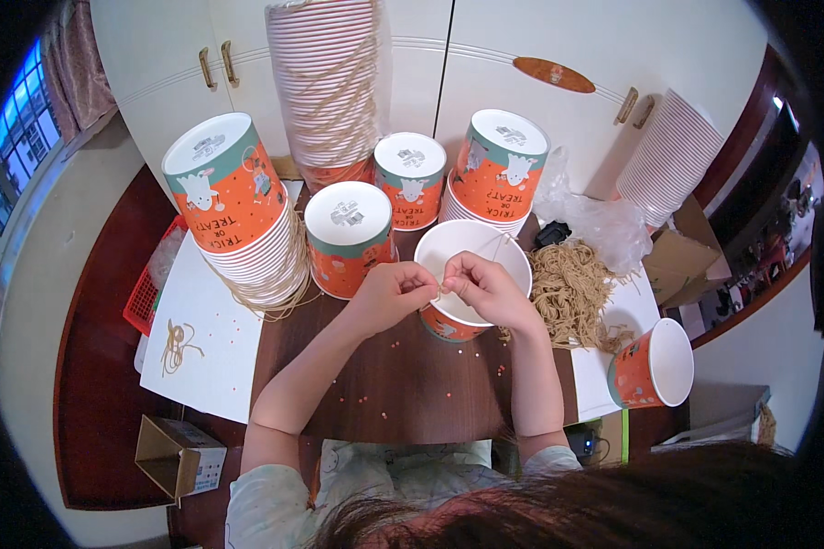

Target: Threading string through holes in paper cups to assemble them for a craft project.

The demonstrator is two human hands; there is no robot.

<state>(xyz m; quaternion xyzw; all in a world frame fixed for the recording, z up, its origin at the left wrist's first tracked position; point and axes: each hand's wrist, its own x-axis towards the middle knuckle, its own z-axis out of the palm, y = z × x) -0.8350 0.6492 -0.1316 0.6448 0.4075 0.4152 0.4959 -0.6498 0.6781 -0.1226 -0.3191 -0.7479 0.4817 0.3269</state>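
The 2 hands meet over the mouth of an orange paper bucket (449, 329), which stands open side up on the brown tabletop (403, 398), near its middle. The left hand (386, 295) has thumb and index fingertip drawn together in a tight pinch, and the right hand (491, 291) pinches just beside it; between them is a small bit of what looks like tan cord (440, 290), too fine to follow clearly. The step in hand seems to be tying or fitting this cord as a handle at the rim. The next move probably calls for keeping both pinches firm and drawing the cord snug without bending the paper wall. Just right of the bucket lies a tangled cord pile (568, 291). Beyond the hands, 2 upturned buckets (349, 240) stand between taller bucket stacks, and 1 loose bucket (634, 371) lies tipped at the right.
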